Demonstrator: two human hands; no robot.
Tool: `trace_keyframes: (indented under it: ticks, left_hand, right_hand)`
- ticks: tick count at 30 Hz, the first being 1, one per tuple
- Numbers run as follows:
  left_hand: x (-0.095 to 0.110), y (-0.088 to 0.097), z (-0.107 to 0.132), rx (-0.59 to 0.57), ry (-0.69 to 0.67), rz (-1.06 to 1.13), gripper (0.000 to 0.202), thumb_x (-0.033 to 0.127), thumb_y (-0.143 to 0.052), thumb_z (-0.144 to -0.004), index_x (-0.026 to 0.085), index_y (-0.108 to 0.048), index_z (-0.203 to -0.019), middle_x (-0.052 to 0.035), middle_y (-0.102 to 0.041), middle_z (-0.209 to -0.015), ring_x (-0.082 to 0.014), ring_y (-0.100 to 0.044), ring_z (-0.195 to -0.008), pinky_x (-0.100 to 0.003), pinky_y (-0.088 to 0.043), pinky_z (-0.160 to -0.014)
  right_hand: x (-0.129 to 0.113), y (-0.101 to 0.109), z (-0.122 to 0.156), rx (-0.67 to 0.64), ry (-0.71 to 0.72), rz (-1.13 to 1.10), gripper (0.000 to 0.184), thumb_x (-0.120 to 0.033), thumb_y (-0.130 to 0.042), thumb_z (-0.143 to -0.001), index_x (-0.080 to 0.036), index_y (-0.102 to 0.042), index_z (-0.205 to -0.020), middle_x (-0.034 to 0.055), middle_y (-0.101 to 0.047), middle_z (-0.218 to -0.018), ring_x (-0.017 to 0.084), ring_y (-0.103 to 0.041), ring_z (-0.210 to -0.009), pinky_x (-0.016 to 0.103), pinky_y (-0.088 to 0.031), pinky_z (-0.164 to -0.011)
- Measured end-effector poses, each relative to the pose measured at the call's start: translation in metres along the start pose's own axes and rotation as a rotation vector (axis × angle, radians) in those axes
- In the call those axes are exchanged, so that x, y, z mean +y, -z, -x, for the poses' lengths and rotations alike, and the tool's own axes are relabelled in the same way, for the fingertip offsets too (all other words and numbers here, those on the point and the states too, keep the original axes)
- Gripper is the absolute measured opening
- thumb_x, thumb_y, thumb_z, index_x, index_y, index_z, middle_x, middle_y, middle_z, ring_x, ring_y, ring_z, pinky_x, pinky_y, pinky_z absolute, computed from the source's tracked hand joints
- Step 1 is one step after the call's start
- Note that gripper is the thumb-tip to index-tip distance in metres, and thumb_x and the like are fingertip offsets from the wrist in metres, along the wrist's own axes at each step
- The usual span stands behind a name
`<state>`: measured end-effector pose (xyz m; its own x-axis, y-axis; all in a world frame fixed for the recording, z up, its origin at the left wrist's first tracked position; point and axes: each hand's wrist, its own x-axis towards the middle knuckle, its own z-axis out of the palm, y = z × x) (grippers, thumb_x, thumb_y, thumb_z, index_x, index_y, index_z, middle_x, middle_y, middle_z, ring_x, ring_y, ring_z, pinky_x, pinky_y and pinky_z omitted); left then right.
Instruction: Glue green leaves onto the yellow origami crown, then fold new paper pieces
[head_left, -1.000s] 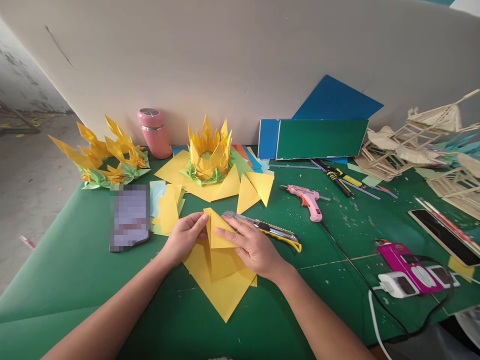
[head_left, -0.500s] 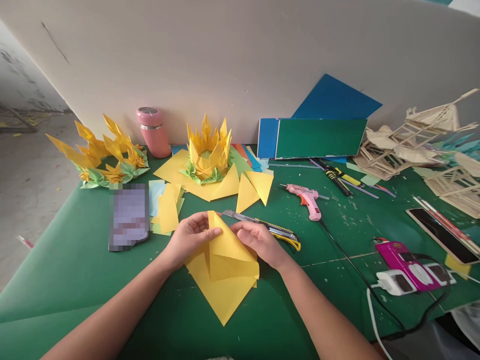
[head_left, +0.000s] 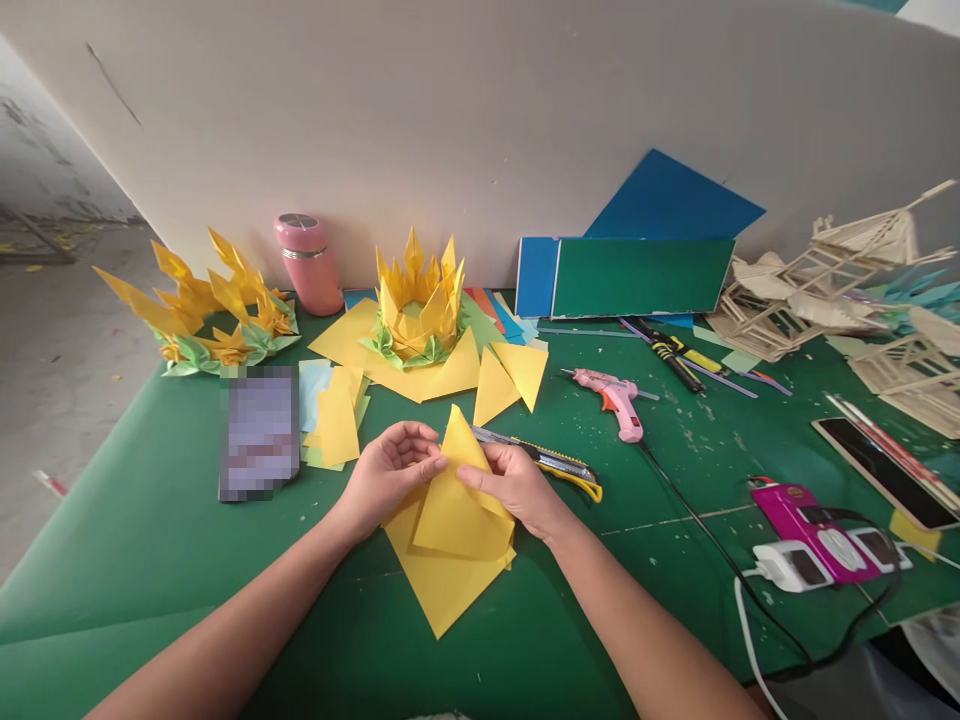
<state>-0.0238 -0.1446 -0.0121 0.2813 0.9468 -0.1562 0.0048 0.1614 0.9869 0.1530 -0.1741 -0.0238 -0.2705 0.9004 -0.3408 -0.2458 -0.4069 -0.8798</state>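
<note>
A folded yellow paper sheet (head_left: 454,520) lies in front of me on the green table cover (head_left: 150,540), its upper point lifted off the surface. My left hand (head_left: 390,475) pinches the paper's left edge near that point. My right hand (head_left: 514,485) pinches the same point from the right, thumb and fingers closed on it. More loose yellow sheets lie under the lifted piece.
A yellow utility knife (head_left: 547,462) lies just behind my right hand. A pink glue gun (head_left: 616,398), yellow paper crowns (head_left: 416,300), a pink flask (head_left: 309,263), a blurred dark phone-like object (head_left: 259,432), stick models (head_left: 825,290) and a power strip (head_left: 817,555) with cables surround the spot.
The top flap, pressed flat a second ago, has been raised and folded into an upright point. Both hands have drawn together at that point, and the sheet shifted slightly left.
</note>
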Motion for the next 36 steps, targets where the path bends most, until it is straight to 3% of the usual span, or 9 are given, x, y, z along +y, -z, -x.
trace_keyframes:
  ticks: [6,18,26,30,36]
  left_hand:
    - [-0.002,0.0,-0.001,-0.035,-0.024,-0.039,0.031,0.038,-0.078,-0.06,0.019,-0.058,-0.073,-0.0002,-0.064,-0.075,-0.0141,-0.062,-0.071,-0.03,-0.053,-0.072]
    - [-0.005,0.0,0.0,-0.094,-0.034,0.058,0.034,0.026,-0.079,-0.062,0.019,-0.051,-0.08,0.0024,-0.062,-0.076,-0.0106,-0.06,-0.071,-0.027,-0.052,-0.071]
    - [-0.007,0.001,0.0,-0.08,-0.067,0.033,0.038,0.028,-0.08,-0.061,0.02,-0.045,-0.076,0.0038,-0.059,-0.074,-0.0094,-0.057,-0.068,-0.025,-0.05,-0.068]
    - [-0.009,0.001,-0.001,-0.071,-0.068,0.012,0.038,0.03,-0.079,-0.06,0.02,-0.045,-0.074,0.0035,-0.058,-0.073,-0.0102,-0.057,-0.068,-0.027,-0.05,-0.069]
    - [-0.011,0.001,0.0,-0.076,-0.07,-0.047,0.034,0.031,-0.078,-0.062,0.02,-0.047,-0.073,0.0026,-0.059,-0.072,-0.0111,-0.058,-0.067,-0.025,-0.051,-0.063]
  right_hand:
    - [0.001,-0.001,0.0,-0.009,0.04,0.007,0.041,-0.042,-0.08,-0.062,-0.021,-0.072,-0.096,0.0034,-0.074,-0.086,0.023,-0.069,-0.085,0.035,-0.054,-0.079]
    - [-0.007,-0.002,-0.002,-0.066,0.07,0.083,0.038,-0.046,-0.078,-0.064,-0.021,-0.072,-0.091,0.002,-0.072,-0.084,0.02,-0.066,-0.079,0.032,-0.05,-0.075]
    - [-0.011,-0.004,-0.019,0.082,0.143,0.025,0.034,-0.046,-0.081,-0.057,-0.018,-0.064,-0.066,-0.003,-0.062,-0.063,0.011,-0.053,-0.056,0.025,-0.042,-0.057]
    - [0.0,-0.005,-0.02,0.118,0.212,-0.025,0.034,-0.045,-0.08,-0.058,-0.019,-0.059,-0.062,-0.0034,-0.06,-0.062,0.01,-0.049,-0.055,0.024,-0.041,-0.057]
    - [0.006,-0.003,-0.018,0.137,0.192,0.001,0.037,-0.047,-0.08,-0.058,-0.019,-0.056,-0.06,-0.0038,-0.057,-0.06,0.01,-0.046,-0.053,0.025,-0.039,-0.055]
